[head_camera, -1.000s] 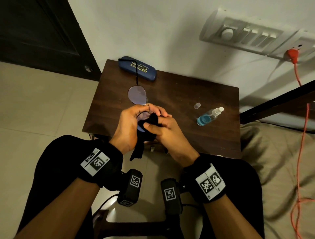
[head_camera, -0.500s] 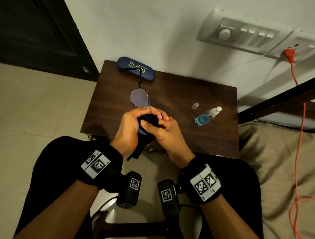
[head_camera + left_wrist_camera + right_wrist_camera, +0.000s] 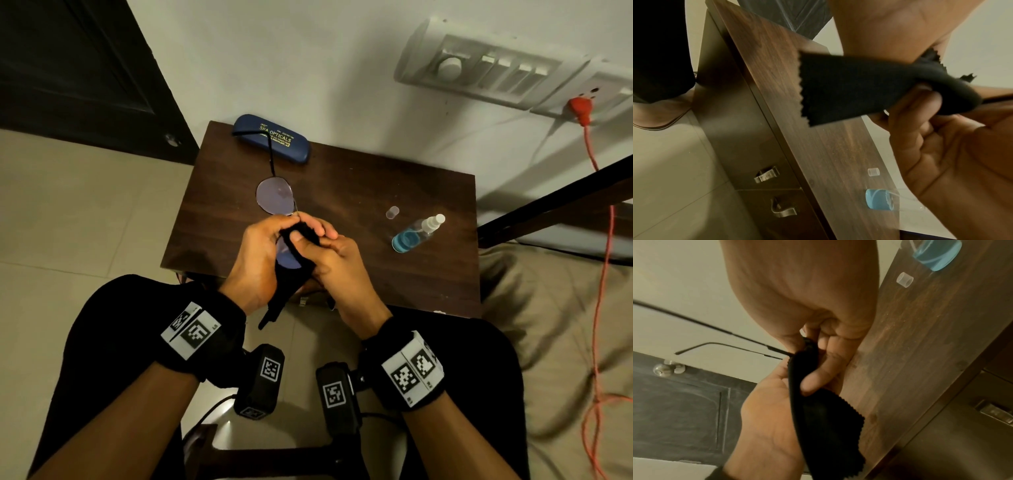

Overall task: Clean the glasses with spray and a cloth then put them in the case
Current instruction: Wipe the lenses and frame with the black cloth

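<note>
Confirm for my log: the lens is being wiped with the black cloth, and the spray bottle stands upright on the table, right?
Not quite. The spray bottle lies on its side on the table, as the head view shows. The black cloth part is right.

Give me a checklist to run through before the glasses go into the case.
1. Near lens wiped: cannot tell, black cloth covers it.
2. Far lens clean: cannot tell, though the glasses show it uncovered.
3. Grip secure: ok, left hand and right hand both hold them.
4. Case open: not ok, shut.
5. Temples folded: not ok, extended.
6. Spray bottle clear of path: ok.
</note>
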